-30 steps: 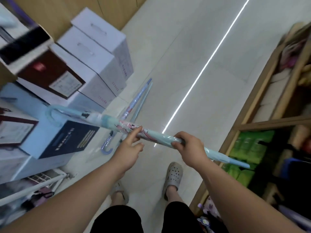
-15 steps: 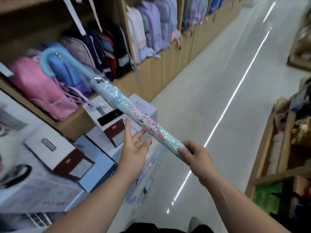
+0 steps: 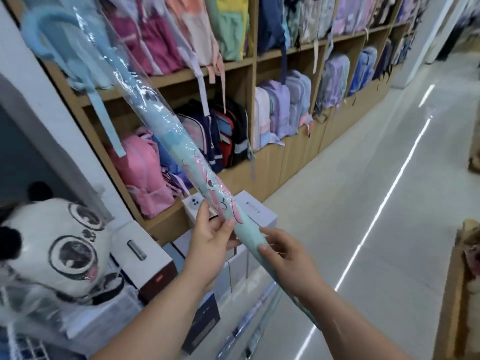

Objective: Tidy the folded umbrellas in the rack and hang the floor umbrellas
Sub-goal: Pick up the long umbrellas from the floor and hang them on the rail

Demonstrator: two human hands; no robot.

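Shelving (image 3: 298,165): it runs along your left side and is full of backpacks. I see no hanging rail or hook on it.
Floor (image 3: 389,229): a pale aisle, with a bright line of light along it.
Held umbrella (image 3: 181,152): this long blue-green one, in a clear sleeve, is off the floor. It slants from your hands up to the top left, in front of the shelving.
Floor umbrellas (image 3: 246,328): at least two more in sleeves lie low, near the foot of the boxes (image 3: 257,211), under your right forearm.
Right hand (image 3: 288,258): it is curled round the lower part of the held umbrella, thumb on top.
Left hand (image 3: 210,240): just above, it pinches the umbrella lightly between thumb and fingers.
Hook handle (image 3: 28,35): it is free in the air, at the top left.
Step in hand: I judge you are carrying one floor umbrella to be hung.
Next move: you must find the rail first, then lift the hook over it; keep the right hand firm, since the sleeve looks slippery.
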